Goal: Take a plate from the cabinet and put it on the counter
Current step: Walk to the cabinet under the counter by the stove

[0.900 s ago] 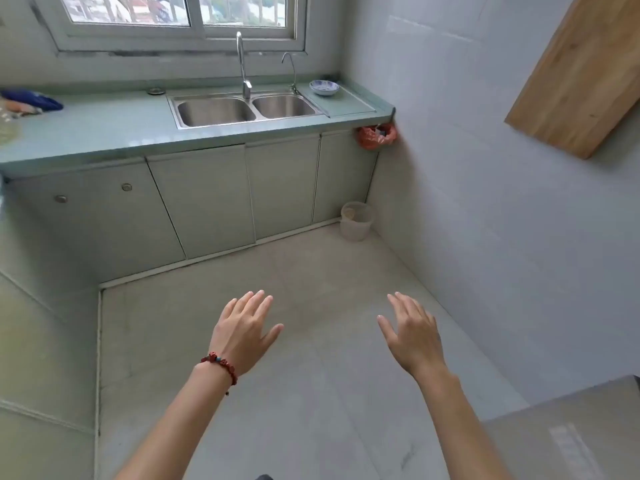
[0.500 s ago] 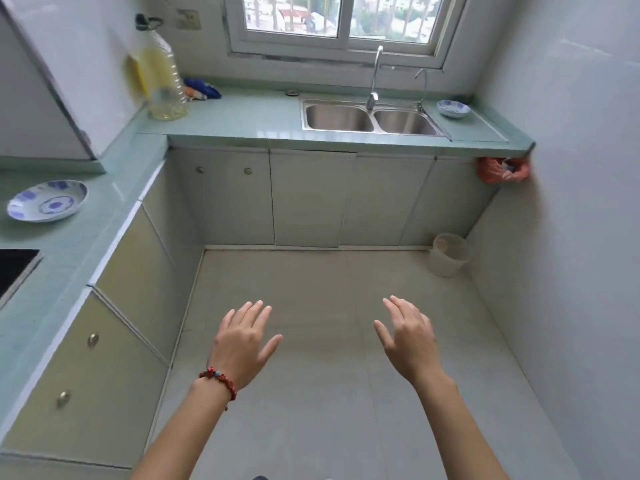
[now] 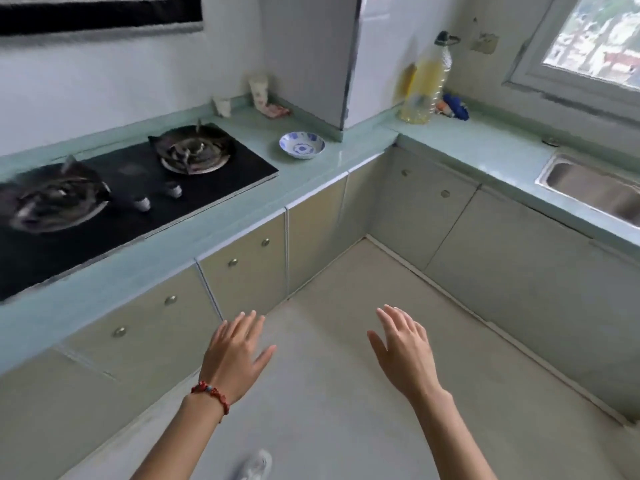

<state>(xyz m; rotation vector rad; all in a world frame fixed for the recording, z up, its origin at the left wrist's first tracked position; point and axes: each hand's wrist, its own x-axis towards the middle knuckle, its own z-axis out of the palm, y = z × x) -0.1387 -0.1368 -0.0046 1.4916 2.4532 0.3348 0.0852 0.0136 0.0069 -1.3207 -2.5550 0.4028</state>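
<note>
My left hand [image 3: 235, 351], with a red bead bracelet at the wrist, and my right hand [image 3: 403, 351] hover over the floor with fingers spread, both holding nothing. A white plate with blue flowers [image 3: 302, 144] sits on the pale green counter [image 3: 242, 216], to the right of the stove. Below the counter runs a row of closed cabinet doors [image 3: 242, 271] with small round knobs. My left hand is just in front of these doors, not touching them.
A black two-burner gas stove [image 3: 114, 188] fills the counter's left part. A large bottle of yellow oil [image 3: 424, 84] stands in the far corner. A steel sink [image 3: 595, 192] lies under the window at right. More closed cabinets [image 3: 426, 206] line the right run.
The view has swung left from the sink wall to the stove counter. Both hands stay open in front of me, holding nothing.
</note>
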